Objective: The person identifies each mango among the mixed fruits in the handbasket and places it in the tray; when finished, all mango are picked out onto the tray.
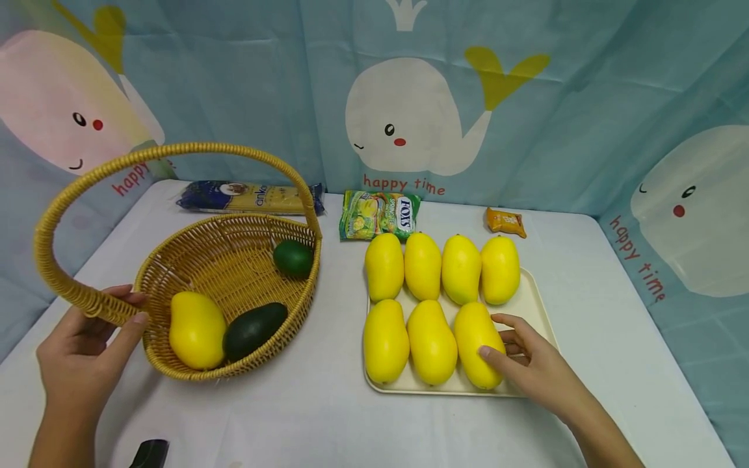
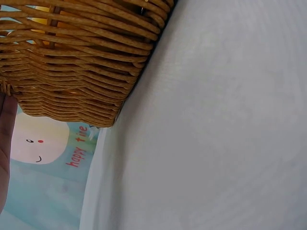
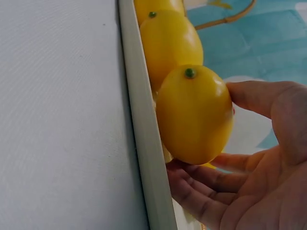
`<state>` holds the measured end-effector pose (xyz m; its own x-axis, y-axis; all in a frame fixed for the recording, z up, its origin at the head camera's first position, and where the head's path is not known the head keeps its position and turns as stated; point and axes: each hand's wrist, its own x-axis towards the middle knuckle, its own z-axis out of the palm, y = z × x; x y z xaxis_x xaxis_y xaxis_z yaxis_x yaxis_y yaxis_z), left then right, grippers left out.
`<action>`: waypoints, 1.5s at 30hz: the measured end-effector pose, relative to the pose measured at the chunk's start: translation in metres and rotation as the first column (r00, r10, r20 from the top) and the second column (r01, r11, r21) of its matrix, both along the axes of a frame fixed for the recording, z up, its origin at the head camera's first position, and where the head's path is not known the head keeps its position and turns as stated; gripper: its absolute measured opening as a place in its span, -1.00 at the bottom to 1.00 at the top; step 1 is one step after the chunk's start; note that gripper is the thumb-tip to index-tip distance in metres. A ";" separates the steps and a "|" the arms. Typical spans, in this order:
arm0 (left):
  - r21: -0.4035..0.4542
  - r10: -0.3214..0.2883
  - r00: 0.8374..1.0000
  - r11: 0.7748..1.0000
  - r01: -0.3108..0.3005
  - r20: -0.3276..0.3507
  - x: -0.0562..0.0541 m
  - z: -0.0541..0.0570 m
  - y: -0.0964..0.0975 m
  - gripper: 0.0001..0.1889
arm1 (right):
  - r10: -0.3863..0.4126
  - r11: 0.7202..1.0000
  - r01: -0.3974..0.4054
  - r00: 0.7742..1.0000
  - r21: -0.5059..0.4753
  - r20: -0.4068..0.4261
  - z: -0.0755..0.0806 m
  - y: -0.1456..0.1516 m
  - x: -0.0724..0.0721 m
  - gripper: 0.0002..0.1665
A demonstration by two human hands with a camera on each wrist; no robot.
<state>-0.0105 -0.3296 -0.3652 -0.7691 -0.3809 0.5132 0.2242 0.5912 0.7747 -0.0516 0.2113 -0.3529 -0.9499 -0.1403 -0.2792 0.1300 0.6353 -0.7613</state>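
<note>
My left hand (image 1: 84, 354) grips the base of the handle of a wicker basket (image 1: 228, 250), fingers behind and thumb in front. Inside the basket lie a yellow mango (image 1: 197, 330), a dark avocado (image 1: 255, 331) and a smaller green fruit (image 1: 294, 259). On the right, my right hand (image 1: 538, 361) holds the mango (image 1: 476, 341) at the right end of the tray's front row, thumb on one side and fingers on the other. That mango appears tilted, close to the rim of the cream tray (image 3: 139, 110). Several other mangoes (image 1: 432, 341) fill two rows there.
Along the back of the white table lie a long blue and yellow packet (image 1: 251, 197), a green FOX'S bag (image 1: 377, 216) and a small orange packet (image 1: 506, 222). A black object (image 1: 150, 453) shows at the front left edge. A whale-print curtain (image 1: 263, 84) hangs behind.
</note>
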 end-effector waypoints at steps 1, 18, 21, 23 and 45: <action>0.000 0.003 1.000 1.000 -0.003 0.002 0.000 0.000 0.000 -0.53 | 0.004 1.000 -0.004 1.000 0.009 -0.006 0.000 0.000 0.000 -0.23; -0.005 -0.012 1.000 1.000 0.012 -0.021 0.000 -0.003 -0.003 -0.53 | 0.004 0.998 0.001 0.997 0.060 -0.072 -0.004 0.001 0.000 -0.28; -0.010 -0.025 0.999 1.000 0.024 -0.029 0.000 -0.002 -0.001 -0.53 | 0.004 0.997 0.002 0.998 0.083 -0.065 -0.005 0.001 0.000 -0.26; -0.013 -0.029 0.999 0.999 0.029 -0.032 0.001 -0.001 0.000 -0.54 | 0.004 0.995 0.003 0.998 0.102 -0.061 -0.004 0.001 -0.001 -0.23; -0.018 -0.042 0.999 0.999 0.041 -0.027 0.001 0.002 0.001 -0.54 | 0.230 0.971 -0.179 0.878 0.159 -0.419 0.023 -0.036 -0.023 -0.51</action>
<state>-0.0093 -0.3284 -0.3630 -0.7696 -0.3397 0.5407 0.2697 0.5945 0.7575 -0.0748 0.1753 -0.3301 -0.9330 -0.3370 0.1262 -0.3371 0.6957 -0.6343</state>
